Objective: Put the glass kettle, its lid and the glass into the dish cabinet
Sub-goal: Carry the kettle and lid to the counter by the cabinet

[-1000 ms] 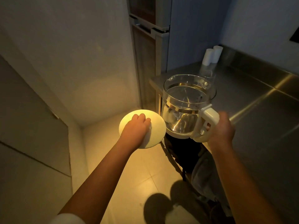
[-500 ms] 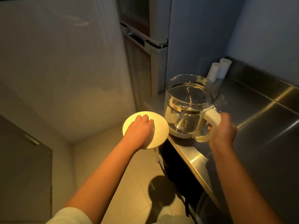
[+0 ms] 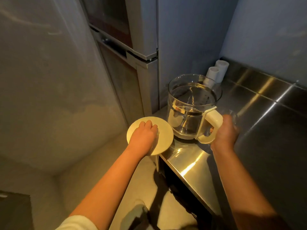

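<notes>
The glass kettle (image 3: 191,103) has a cream handle and hangs upright over the near left corner of the steel counter (image 3: 269,117); I cannot tell if its base touches. My right hand (image 3: 224,133) is shut around the handle. Just left of the kettle, my left hand (image 3: 144,136) grips the round cream lid (image 3: 164,130) from above, past the counter's edge. A clear glass (image 3: 231,113) shows faintly right behind my right hand. The tall dish cabinet (image 3: 144,52) with dark doors stands shut behind the kettle.
Two white cylinders (image 3: 216,72) stand in the counter's back corner against the blue wall. A pale wall (image 3: 49,80) closes off the left side. Below the counter's front edge is a dark opening (image 3: 179,180), and tiled floor lies between my arms.
The view has moved in toward the cabinet and counter. Both hands keep their hold; kettle and lid now sit at the counter's corner, nearer the cabinet.
</notes>
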